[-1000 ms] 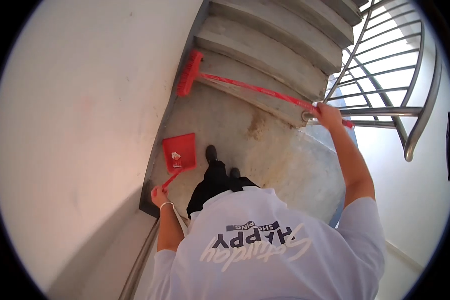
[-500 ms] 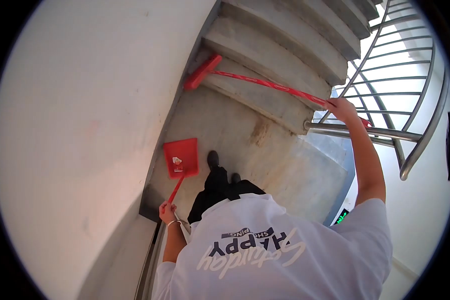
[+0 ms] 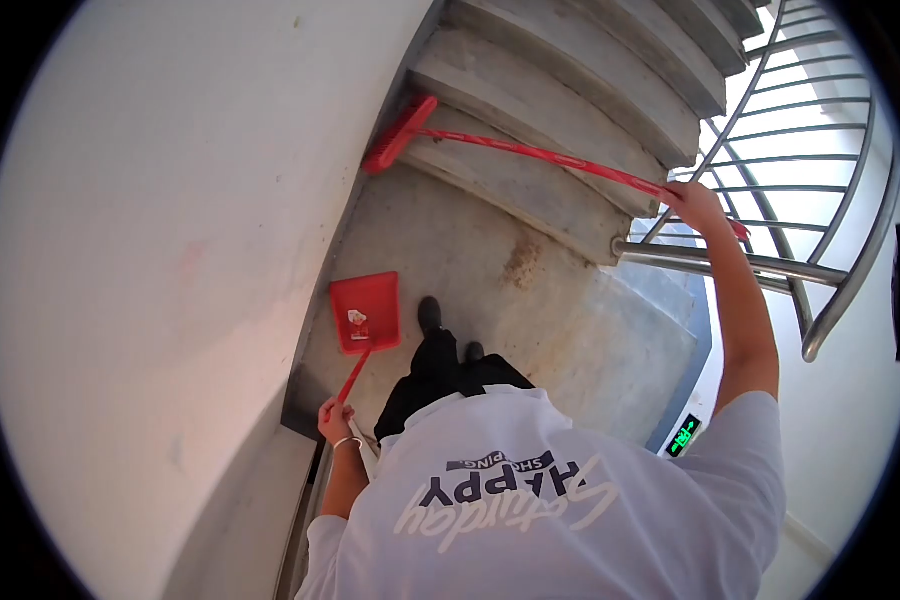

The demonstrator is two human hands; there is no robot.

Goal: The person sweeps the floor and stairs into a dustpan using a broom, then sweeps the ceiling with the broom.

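Our right hand (image 3: 697,207) wrapped around the handle of a red broom (image 3: 550,156) near a metal railing (image 3: 770,266), its head well left of that grip by the steps (image 3: 560,115), we clasp in our closed left hand (image 3: 334,420) a red dustpan (image 3: 383,297), its pan just ahead, with litter (image 3: 358,321) inside.

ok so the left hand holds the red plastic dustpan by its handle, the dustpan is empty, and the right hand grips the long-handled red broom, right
Not quite: the dustpan isn't empty. The head view shows small pale scraps in the red plastic dustpan.
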